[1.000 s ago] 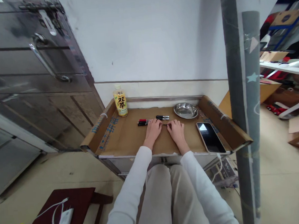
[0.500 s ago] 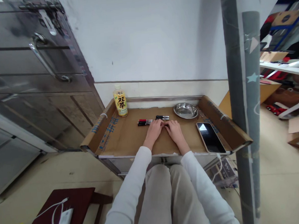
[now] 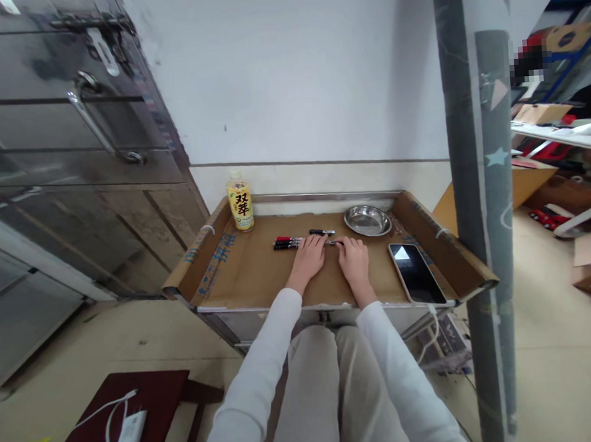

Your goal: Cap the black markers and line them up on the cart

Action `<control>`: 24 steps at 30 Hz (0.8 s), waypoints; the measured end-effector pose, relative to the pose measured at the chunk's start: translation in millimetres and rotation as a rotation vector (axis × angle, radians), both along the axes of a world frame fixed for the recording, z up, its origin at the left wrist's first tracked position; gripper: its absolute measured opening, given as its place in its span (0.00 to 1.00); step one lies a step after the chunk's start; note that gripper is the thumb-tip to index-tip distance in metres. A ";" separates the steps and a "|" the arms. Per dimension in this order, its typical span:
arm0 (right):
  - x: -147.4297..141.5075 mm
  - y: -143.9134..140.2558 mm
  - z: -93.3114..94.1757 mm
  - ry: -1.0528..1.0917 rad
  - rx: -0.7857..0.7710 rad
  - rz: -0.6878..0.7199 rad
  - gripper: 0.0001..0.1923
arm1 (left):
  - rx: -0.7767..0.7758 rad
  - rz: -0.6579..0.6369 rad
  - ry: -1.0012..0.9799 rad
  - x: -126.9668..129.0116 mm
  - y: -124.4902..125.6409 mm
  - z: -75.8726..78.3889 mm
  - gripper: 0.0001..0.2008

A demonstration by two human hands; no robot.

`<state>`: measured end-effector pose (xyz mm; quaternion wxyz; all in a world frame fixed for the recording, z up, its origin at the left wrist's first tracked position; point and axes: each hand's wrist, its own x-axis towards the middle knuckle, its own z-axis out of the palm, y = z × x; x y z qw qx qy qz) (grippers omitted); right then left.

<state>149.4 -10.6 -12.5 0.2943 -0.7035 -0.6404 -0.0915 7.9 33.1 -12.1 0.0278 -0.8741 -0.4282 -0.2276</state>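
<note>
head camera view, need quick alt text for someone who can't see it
A person in white sleeves holds a marker pen between the left hand and right hand over a cardboard-lined tray table. More red and black markers lie beside the left hand, with a yellow-labelled drink bottle, round steel dish and black smartphone nearby.

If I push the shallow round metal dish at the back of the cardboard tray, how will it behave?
The shallow round steel dish looks thin and is probably light. Its low, wide shape makes tipping unlikely; it would likely slide across the brown cardboard lining instead. Its polished rim may feel slippery to the fingers.
</note>
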 end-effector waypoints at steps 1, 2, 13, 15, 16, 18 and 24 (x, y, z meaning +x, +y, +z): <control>0.2 -0.9 0.5 0.014 0.007 -0.022 0.14 | 0.003 -0.003 0.017 -0.5 -1.2 0.9 0.18; 0.4 -1.7 0.7 0.026 0.011 -0.040 0.14 | 0.001 -0.011 0.036 -1.1 -2.6 2.0 0.16; -0.7 -5.8 3.3 0.037 0.035 -0.018 0.14 | -0.006 0.033 -0.018 -2.6 -14.1 11.7 0.10; -2.2 -6.5 5.3 0.017 0.025 -0.011 0.14 | 0.004 0.039 -0.017 -1.7 -13.7 11.5 0.10; -3.0 -6.8 6.1 0.004 0.021 -0.006 0.15 | 0.011 0.040 -0.023 -1.3 -13.5 11.2 0.10; -4.6 -7.3 7.2 -0.014 0.021 0.017 0.15 | 0.022 0.040 -0.043 -0.9 -13.5 10.9 0.10; -8.6 -6.5 7.5 0.020 0.068 0.449 0.30 | 0.039 0.138 -0.162 -7.5 -23.0 15.2 0.11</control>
